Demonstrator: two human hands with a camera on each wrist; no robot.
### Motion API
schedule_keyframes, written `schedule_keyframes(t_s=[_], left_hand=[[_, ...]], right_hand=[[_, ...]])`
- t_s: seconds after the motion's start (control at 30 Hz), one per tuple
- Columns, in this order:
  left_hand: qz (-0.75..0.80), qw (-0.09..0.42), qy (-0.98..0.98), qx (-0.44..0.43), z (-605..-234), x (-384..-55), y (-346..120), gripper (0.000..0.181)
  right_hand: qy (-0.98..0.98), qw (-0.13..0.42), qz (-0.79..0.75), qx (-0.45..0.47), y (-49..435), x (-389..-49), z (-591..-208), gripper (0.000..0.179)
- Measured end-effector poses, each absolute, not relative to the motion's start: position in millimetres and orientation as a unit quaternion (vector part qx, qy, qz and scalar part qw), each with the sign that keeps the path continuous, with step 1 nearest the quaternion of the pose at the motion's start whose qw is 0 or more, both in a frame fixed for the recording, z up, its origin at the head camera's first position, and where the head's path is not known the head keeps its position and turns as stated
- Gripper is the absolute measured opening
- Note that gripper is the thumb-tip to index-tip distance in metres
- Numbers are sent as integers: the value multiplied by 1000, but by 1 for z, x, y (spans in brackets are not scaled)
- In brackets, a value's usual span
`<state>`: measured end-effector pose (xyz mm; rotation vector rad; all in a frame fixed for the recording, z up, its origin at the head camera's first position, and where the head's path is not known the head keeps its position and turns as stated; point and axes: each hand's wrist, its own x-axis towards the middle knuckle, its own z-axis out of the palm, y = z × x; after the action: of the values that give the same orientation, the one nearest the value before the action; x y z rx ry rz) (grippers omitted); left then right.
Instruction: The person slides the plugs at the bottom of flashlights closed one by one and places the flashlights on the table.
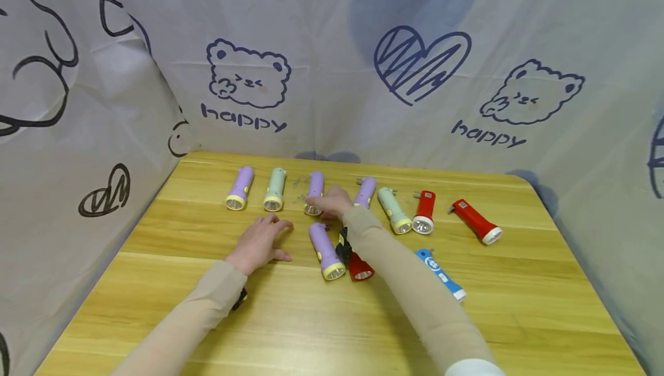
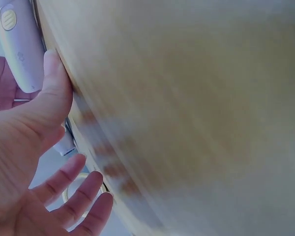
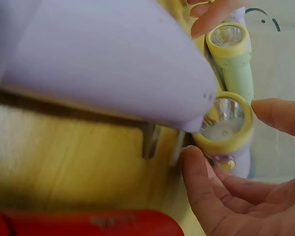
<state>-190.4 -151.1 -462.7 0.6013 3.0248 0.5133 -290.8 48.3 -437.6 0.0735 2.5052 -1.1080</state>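
Note:
A purple flashlight with a yellow head [image 1: 316, 183] lies in the back row. My right hand [image 1: 334, 203] reaches over to it. In the right wrist view, thumb and fingers [image 3: 201, 182] pinch the yellow rim from both sides. Another purple flashlight [image 1: 325, 252] lies below that hand, its metal prongs folded out. A red flashlight [image 1: 361, 270] is partly hidden under the right wrist. To the left, my left hand [image 1: 259, 243] hovers low over the wood, holding nothing, fingers spread and slightly bent.
Along the back of the wooden table [image 1: 290, 330] lie a purple [image 1: 241, 187] and a green flashlight [image 1: 275, 188] on the left. Purple [image 1: 366, 190], green [image 1: 394, 210] and red flashlights [image 1: 425, 209] continue rightward, then another red one [image 1: 474, 220]. A blue flashlight [image 1: 440, 274] lies beside the right forearm.

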Motion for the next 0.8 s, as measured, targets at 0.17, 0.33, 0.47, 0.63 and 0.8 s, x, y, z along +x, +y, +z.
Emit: schedule_keyframes(t_s=[0.17, 0.33, 0.47, 0.63, 0.8], left_hand=[[170, -10, 963, 209, -462, -193, -153, 76], [186, -76, 950, 241, -452, -200, -146, 62], [196, -117, 940, 253, -442, -206, -137, 46], [207, -134, 933, 262, -435, -211, -121, 43], [210, -131, 929, 274, -436, -213, -106, 42]], right_hand=[[904, 193, -381, -6, 61, -285, -422, 51], [913, 156, -375, -28, 86, -282, -398, 62], [926, 114, -355, -56, 111, -280, -386, 58], [956, 49, -265, -119, 137, -278, -389, 51], [972, 54, -176, -149, 147, -269, -404, 52]])
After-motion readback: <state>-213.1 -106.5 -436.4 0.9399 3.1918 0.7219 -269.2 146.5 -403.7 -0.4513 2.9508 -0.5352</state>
